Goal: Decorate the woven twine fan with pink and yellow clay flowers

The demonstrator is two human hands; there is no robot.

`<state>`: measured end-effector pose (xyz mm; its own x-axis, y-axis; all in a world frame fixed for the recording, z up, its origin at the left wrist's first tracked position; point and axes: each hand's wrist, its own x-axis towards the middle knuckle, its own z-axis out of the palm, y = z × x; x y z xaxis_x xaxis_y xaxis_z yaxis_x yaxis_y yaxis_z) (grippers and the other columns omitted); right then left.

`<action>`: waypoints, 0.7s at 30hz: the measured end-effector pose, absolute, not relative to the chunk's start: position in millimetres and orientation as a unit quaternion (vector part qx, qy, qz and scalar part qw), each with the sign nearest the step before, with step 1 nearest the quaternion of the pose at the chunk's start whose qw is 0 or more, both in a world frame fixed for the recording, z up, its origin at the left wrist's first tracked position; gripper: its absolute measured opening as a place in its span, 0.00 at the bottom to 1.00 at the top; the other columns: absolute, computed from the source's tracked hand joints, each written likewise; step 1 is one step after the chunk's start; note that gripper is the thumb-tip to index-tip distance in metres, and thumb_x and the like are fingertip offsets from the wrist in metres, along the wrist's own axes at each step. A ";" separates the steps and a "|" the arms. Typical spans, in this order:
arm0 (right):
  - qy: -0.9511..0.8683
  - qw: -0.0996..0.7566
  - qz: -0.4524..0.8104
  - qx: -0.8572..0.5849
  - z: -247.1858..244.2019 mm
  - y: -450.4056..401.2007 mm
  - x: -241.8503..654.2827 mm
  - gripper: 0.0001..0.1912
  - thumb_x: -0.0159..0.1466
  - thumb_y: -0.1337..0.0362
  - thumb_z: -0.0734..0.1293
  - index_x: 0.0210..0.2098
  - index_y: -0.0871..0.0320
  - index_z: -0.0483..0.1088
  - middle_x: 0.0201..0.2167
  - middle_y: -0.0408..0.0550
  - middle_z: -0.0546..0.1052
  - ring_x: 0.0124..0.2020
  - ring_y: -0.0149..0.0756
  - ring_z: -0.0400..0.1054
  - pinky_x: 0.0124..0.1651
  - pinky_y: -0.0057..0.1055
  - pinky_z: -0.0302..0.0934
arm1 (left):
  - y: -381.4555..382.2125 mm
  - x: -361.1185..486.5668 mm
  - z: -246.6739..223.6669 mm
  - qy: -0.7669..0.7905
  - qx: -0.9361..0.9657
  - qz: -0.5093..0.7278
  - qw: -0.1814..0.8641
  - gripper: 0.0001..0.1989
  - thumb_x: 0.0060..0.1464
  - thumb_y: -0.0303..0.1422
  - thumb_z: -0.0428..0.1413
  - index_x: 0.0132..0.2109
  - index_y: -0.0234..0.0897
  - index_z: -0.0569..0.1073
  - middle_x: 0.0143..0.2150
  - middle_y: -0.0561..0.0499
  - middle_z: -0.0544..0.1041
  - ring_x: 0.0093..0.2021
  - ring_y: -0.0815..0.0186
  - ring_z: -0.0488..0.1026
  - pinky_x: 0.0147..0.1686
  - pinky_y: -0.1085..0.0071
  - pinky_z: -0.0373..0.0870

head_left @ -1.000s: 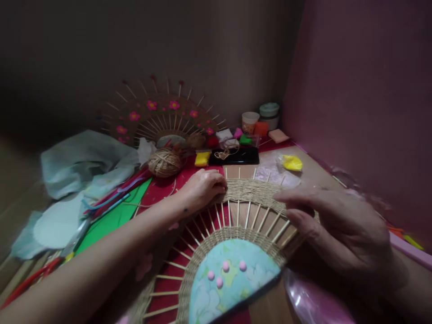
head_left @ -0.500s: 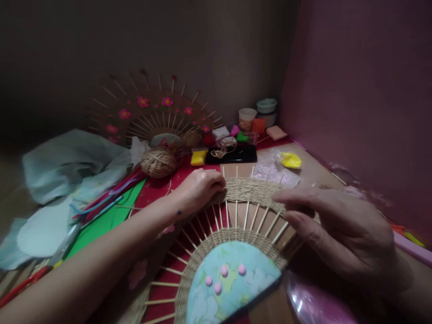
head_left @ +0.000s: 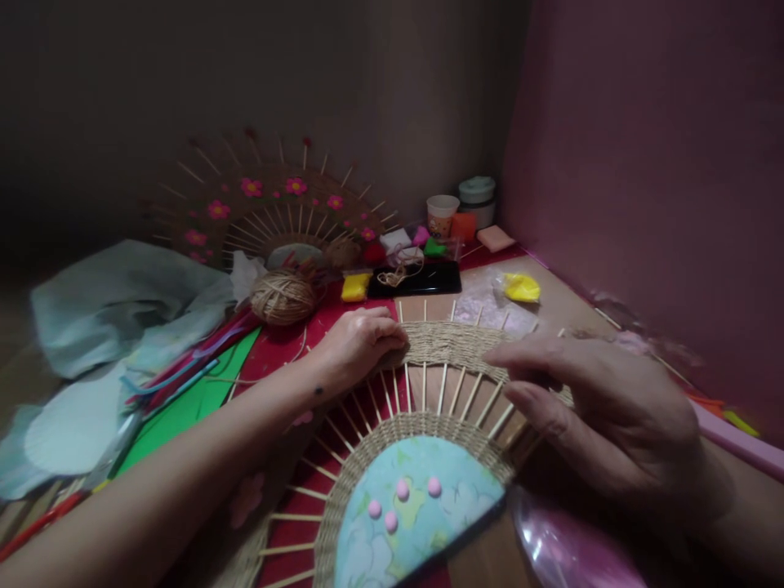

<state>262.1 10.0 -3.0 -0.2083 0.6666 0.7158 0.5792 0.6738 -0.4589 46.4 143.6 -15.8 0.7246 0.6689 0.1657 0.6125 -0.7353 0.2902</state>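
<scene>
Nearest, below the fingers, the woven fan's blue panel [head_left: 422,535] looks firm, its pink beads [head_left: 403,490] easily knocked. The parted thumb and forefinger of the right hand [head_left: 625,416] hover at the woven band [head_left: 450,345], likely light, grippy and the best hold; the thin sticks [head_left: 456,392] could snap. Farther, the left hand [head_left: 361,343] curls onto the band, its pinch hidden.

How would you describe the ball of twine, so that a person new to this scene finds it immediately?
Find the crumpled pale cloth on the left side of the table. Just right of it, in front of the dim flower-decorated fan, sits the ball of twine: round, tan and wound in visible strands, larger and lighter than the brown ball behind it.
</scene>
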 end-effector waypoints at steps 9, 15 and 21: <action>-0.771 0.489 0.052 -0.403 -3.7 12.3 263.1 0.10 0.61 0.71 0.64 0.43 0.57 0.69 0.29 0.47 0.78 0.27 0.33 0.71 0.29 0.29 0.64 | 135.3 40.8 -14.4 0.356 0.923 0.136 0.055 0.12 0.59 0.30 0.49 0.37 0.33 0.77 0.33 0.47 0.75 0.33 0.66 0.70 0.35 0.70 0.67; -0.772 0.496 0.054 -0.394 -4.9 11.3 261.2 0.10 0.61 0.72 0.64 0.42 0.58 0.68 0.30 0.47 0.77 0.28 0.31 0.71 0.31 0.28 0.64 | 116.5 33.0 -13.1 0.325 0.939 0.072 -0.081 0.14 0.61 0.31 0.46 0.45 0.33 0.74 0.33 0.46 0.69 0.32 0.63 0.64 0.32 0.66 0.63; -0.833 0.345 0.205 -0.380 0.8 8.3 254.8 0.06 0.62 0.72 0.63 0.37 0.58 0.70 0.26 0.44 0.72 0.27 0.30 0.66 0.29 0.27 0.60 | 121.4 25.6 -10.7 0.367 0.925 0.098 -0.034 0.15 0.60 0.33 0.46 0.40 0.34 0.77 0.34 0.45 0.69 0.34 0.64 0.66 0.34 0.67 0.64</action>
